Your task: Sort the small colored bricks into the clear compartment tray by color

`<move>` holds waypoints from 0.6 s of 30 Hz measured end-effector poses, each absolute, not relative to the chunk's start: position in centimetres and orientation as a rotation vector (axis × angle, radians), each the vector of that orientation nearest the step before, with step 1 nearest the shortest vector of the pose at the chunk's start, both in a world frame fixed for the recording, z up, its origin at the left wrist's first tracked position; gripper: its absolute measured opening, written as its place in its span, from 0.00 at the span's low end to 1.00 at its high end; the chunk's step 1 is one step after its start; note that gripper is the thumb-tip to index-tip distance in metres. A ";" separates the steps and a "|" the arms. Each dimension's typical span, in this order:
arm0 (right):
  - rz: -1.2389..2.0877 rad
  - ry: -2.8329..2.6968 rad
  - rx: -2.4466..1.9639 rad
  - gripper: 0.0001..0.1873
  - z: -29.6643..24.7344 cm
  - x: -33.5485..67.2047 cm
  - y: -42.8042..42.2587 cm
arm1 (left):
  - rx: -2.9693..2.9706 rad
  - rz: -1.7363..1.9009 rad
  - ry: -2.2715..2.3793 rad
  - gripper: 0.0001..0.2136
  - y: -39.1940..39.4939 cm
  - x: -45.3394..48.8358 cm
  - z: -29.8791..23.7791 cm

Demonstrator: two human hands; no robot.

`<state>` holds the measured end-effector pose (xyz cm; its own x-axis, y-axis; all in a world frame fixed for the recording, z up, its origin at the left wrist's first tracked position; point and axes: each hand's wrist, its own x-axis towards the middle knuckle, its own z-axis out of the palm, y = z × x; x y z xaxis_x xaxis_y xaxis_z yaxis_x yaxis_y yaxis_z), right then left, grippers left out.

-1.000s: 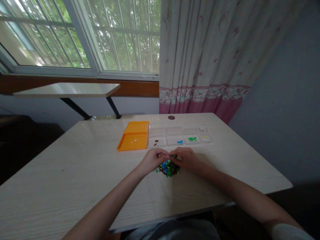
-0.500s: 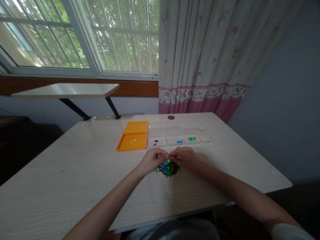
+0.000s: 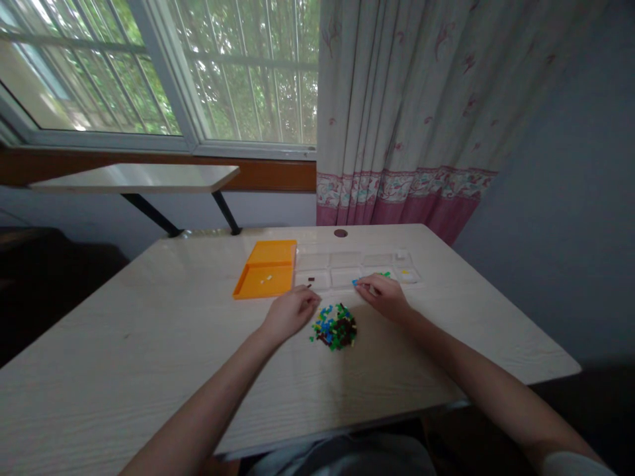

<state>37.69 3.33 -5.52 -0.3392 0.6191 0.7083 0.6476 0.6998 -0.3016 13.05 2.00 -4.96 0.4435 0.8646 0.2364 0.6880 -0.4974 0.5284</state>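
Observation:
A small pile of tiny coloured pieces (image 3: 335, 326), green, blue and dark red, lies on the pale wooden table (image 3: 149, 357). Behind it stands a clear tray with compartments (image 3: 342, 261), holding a few brown, blue, green and yellow pieces. My left hand (image 3: 289, 312) is closed in a pinch just left of the pile, its fingertips towards the tray's front-left compartment. My right hand (image 3: 383, 295) reaches over the tray's front edge, fingers pinched by the blue pieces (image 3: 355, 282). What either pinch holds is too small to make out.
An orange lid (image 3: 266, 269) with two white bits lies left of the tray. A round hole (image 3: 340, 233) sits at the table's far edge. Beyond are a shelf on brackets (image 3: 133, 178), a window and a patterned curtain (image 3: 411, 112). The table's right edge drops off near my right forearm.
Both hands left the pile, where their fingers had met. The right hand moved forward to the tray by the blue pieces; the left shifted slightly left and forward.

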 end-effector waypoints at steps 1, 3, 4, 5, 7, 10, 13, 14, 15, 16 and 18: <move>-0.042 -2.029 -0.990 0.09 -5.6 38.0 3.6 | 2.402 0.647 1.326 0.10 2.0 12.9 -4.9; -0.033 -2.017 -1.031 0.09 -5.8 38.5 4.0 | 2.486 0.566 1.322 0.11 1.9 12.7 -4.8; -0.029 -2.016 -1.041 0.09 -5.9 38.6 4.2 | 2.519 0.532 1.312 0.11 1.9 12.7 -4.8; -0.028 -2.016 -1.044 0.09 -5.9 38.7 4.3 | 2.546 0.505 1.302 0.12 1.9 12.8 -4.8; -0.029 -2.018 -1.041 0.09 -6.0 38.7 4.3 | 2.588 0.466 1.286 0.11 1.8 12.9 -4.8; -0.029 -2.026 -1.041 0.09 -5.9 38.5 4.2 | 2.623 0.439 1.289 0.11 1.8 13.1 -4.8; -0.024 -2.030 -1.048 0.10 -5.9 38.5 4.1 | 2.633 0.422 1.296 0.11 1.7 13.0 -4.6; -0.025 -2.028 -1.048 0.10 -5.9 38.5 4.1 | 2.636 0.418 1.293 0.11 1.6 13.0 -4.5; -0.026 -2.026 -1.049 0.10 -5.9 38.5 4.2 | 2.641 0.415 1.288 0.12 1.6 13.0 -4.4; -0.028 -2.025 -1.048 0.10 -5.9 38.6 4.2 | 2.648 0.412 1.281 0.12 1.6 13.0 -4.4; -0.031 -2.027 -1.038 0.10 -5.9 38.7 4.3 | 2.664 0.404 1.264 0.12 1.5 13.0 -4.4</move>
<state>38.69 4.31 -5.94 -0.3064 0.6586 0.6873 0.6794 0.6570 -0.3267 12.99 1.52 -4.37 0.6054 0.7773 0.1714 0.7327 -0.6283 0.2615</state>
